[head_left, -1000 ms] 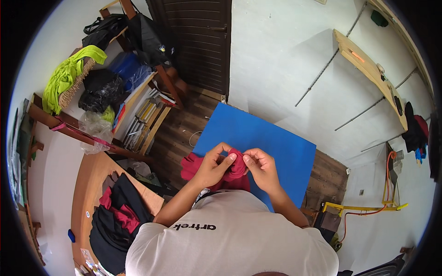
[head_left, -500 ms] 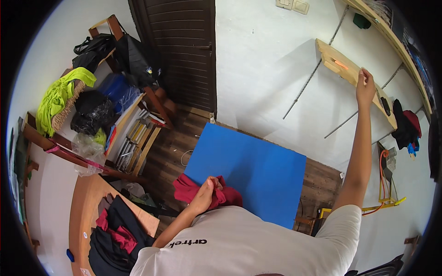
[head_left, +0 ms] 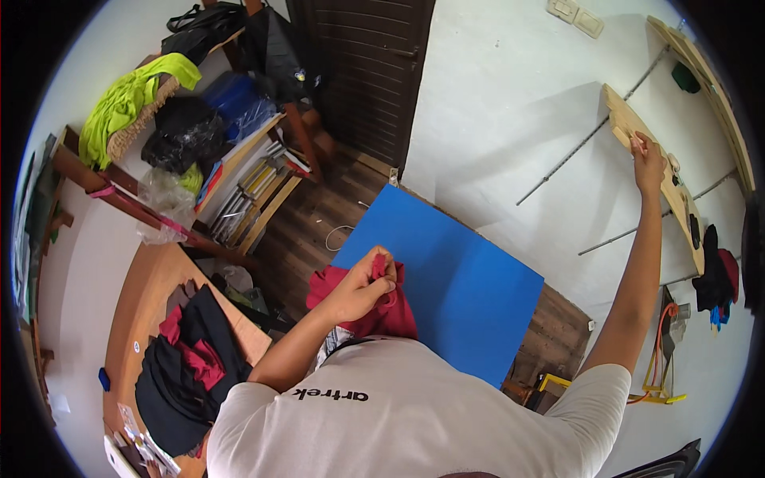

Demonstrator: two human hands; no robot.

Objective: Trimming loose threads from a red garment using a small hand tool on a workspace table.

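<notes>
A crumpled dark red cloth bunches over the near left part of the blue tabletop. My left hand is closed on it, with a fold of the fabric showing between thumb and fingers. At the upper right, my right arm stretches up to a light wooden wall shelf. There my right hand has its fingertips closed around a small orange object; the fingers cover most of it, so its kind is unclear.
A pale item and a black object sit farther along the shelf. Dark garments hang below its end. On the left stand a packed rack and a wooden desk with black and red cloth. A dark door is behind.
My right hand has shifted along the shelf to the orange object and closed on it. My left hand has lifted a fold of the red cloth. The whole view has turned slightly.
</notes>
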